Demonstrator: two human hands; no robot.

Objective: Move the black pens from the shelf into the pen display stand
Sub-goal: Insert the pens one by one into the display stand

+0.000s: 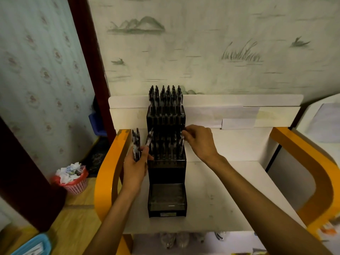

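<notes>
The left hand [135,163] grips a bundle of black pens [136,144] upright, just left of the pen display stand [166,162]; the right hand [197,139] pinches one pen at the stand's right edge.

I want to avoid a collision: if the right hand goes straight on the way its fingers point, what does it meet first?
Probably the right-end pen of the pen display stand, which the right hand already touches or nearly touches; depth is unclear.
</notes>
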